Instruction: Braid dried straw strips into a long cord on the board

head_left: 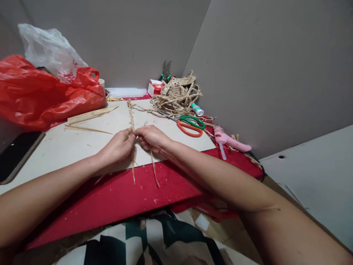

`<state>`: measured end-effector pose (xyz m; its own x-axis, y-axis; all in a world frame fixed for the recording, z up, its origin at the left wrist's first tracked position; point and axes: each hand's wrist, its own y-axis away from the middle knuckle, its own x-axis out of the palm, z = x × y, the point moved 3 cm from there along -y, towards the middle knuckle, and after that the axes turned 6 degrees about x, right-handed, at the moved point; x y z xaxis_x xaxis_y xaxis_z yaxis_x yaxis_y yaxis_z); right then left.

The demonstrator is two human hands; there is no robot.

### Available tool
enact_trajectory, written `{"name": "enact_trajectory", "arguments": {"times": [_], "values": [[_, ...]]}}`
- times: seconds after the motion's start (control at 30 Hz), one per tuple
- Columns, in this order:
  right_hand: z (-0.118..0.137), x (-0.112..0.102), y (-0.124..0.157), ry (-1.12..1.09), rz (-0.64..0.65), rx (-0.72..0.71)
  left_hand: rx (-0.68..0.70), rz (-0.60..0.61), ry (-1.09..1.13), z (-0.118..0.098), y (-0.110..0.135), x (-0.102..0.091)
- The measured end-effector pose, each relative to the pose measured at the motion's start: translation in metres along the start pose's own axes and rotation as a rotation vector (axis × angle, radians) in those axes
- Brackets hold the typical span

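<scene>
My left hand (119, 146) and my right hand (151, 138) meet over a pale board (82, 141), fingers pinched together on thin straw-coloured strips (153, 169). A plaited length of the strips (130, 112) runs from my fingers away across the board. Loose strip ends hang below my hands over the red cloth (124, 195). Both hands are closed on the strips.
A heap of jute twine (176, 96) lies at the back, with orange-and-green scissors (191, 126), a small glue bottle (197, 109) and a pink glue gun (230, 141) to its right. Red (41, 94) and white (49, 49) plastic bags sit at left. Flat wooden slats (91, 114) lie on the board.
</scene>
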<state>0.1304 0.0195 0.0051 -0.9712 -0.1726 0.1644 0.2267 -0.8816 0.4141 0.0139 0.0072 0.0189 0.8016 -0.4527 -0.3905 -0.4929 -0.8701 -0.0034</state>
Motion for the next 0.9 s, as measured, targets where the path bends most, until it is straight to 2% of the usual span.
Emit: {"name": "enact_trajectory", "arguments": {"times": [0.17, 0.37, 0.7, 0.8, 0.9], "values": [[-0.002, 0.006, 0.002, -0.112, 0.083, 0.119, 0.003, 0.002, -0.001, 0.009, 0.004, 0.011], [0.001, 0.012, 0.007, -0.134, 0.046, 0.099, 0.046, -0.054, 0.028, 0.008, 0.003, 0.011], [-0.002, 0.008, 0.002, -0.097, 0.039, 0.108, -0.030, -0.005, 0.123, 0.008, 0.003, 0.015], [-0.002, 0.004, 0.002, -0.097, 0.074, 0.094, -0.086, 0.056, 0.149, 0.003, 0.000, 0.007], [-0.001, -0.002, 0.002, -0.118, 0.144, 0.106, -0.126, 0.062, 0.054, 0.001, -0.009, -0.016]]}}
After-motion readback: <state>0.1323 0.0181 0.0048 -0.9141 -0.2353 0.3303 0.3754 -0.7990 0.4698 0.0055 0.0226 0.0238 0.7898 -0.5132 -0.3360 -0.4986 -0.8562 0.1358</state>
